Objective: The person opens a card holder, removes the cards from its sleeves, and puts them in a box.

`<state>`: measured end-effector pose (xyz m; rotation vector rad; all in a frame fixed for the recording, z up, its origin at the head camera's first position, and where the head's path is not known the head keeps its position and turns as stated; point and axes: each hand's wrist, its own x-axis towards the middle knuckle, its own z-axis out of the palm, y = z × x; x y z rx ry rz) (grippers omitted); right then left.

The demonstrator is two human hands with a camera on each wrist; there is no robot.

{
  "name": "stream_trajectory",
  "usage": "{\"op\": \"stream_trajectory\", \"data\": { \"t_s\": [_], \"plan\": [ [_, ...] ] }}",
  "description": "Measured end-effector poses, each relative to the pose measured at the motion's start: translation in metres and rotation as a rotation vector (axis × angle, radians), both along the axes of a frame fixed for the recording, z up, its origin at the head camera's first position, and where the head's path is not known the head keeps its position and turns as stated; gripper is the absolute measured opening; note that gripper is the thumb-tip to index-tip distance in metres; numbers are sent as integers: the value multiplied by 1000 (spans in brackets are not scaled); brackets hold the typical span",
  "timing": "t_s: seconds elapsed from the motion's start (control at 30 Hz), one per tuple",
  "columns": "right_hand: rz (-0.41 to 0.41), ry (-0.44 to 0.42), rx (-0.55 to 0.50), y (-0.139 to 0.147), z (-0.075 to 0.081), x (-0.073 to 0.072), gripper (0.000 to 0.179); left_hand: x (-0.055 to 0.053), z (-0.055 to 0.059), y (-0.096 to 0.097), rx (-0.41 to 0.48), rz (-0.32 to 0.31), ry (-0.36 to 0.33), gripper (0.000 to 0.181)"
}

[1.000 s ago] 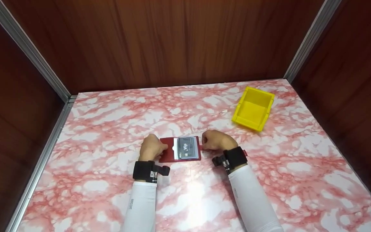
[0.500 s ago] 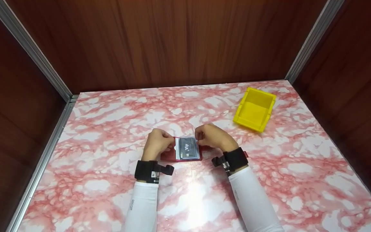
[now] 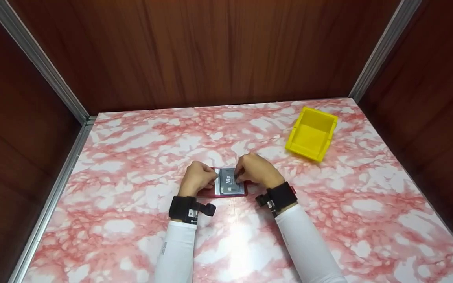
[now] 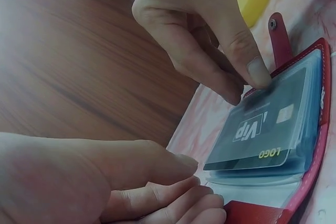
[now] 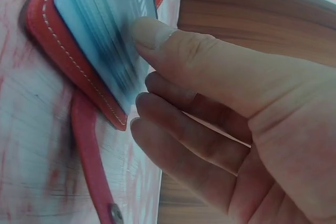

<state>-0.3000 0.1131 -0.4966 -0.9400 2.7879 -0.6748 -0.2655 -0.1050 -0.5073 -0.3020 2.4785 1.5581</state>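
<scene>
An open red card holder (image 3: pixel 206 192) lies on the table, its stack of clear plastic sleeves (image 4: pixel 307 150) facing up. In the top sleeve shows a dark grey card (image 3: pixel 227 189) with "Vip" and "LOGO" printed on it. My right hand (image 3: pixel 258 171) is at the card's far right part, thumb on its face and fingers curled at its far edge, pinching it. My left hand (image 3: pixel 197 177) is at the holder's left half, its loosely bent fingertips by the red flap (image 4: pixel 254 213) and the sleeve edge, partly covering that side. A gap shows between left thumb and fingers.
A yellow bin (image 3: pixel 312 135) stands at the back right of the pink-and-white marbled table (image 3: pixel 148 145). The holder's red snap strap (image 5: pixel 90 150) sticks out to the right. Dark wood-grain panels (image 3: pixel 210 51) enclose the back and both sides.
My right hand has moved from the strap at the holder's right edge leftward onto the card. My left hand has slid right along the left cover toward the sleeves.
</scene>
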Motion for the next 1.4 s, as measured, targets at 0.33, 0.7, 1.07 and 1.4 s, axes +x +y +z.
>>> {"op": "stream_trajectory", "data": {
  "t_s": [0.33, 0.7, 1.07, 1.4],
  "plan": [
    [0, -50, -13, 3, -4, -2, 16, -2, -8, 0, 12, -19, -39, 11],
    [-23, -76, -11, 3, -6, -2, 19, 0, -9, 0, -64, -56, -6, 11],
    [-33, -83, -27, 3, -6, -2, 19, 0, -10, 1, -127, -66, 7, 10],
    [-16, -49, -31, 1, -10, -3, 18, -1, -12, 1, -141, -63, 9, 9]
  ]
}}
